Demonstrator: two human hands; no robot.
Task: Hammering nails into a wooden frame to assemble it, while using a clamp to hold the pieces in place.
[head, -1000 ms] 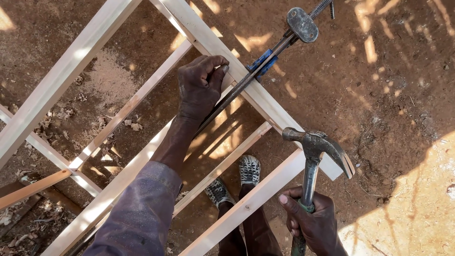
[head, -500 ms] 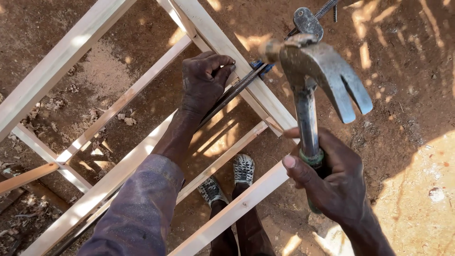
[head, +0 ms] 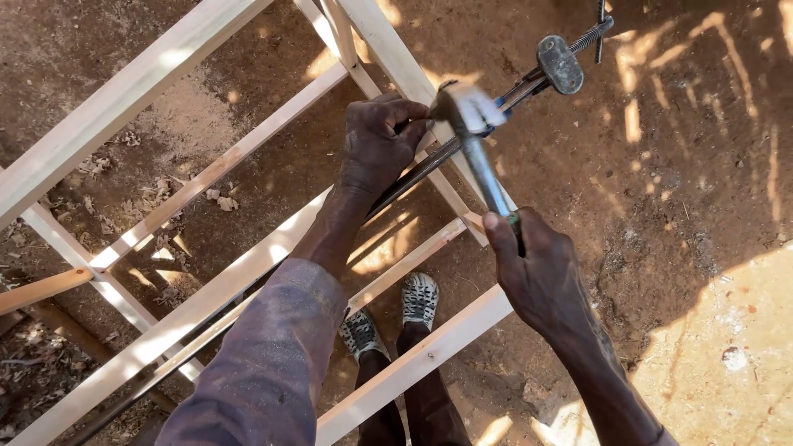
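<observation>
A pale wooden slatted frame (head: 198,306) is nailed over brown dirt ground (head: 677,165).
At upper centre, left hand (head: 382,140) fingers are pinched at the rail; right hand (head: 541,277) is clamped on the steel claw hammer (head: 475,140). Strikes are best kept square, fingertips clear.

A single head-worn camera looks almost straight down from standing height. Both hands sit close beneath it in mid-frame, the left hand (head: 380,140) and right hand (head: 541,277) above a wooden frame (head: 206,301). Farther below lie the person's shoes (head: 420,299) and the dirt ground (head: 686,165).
</observation>
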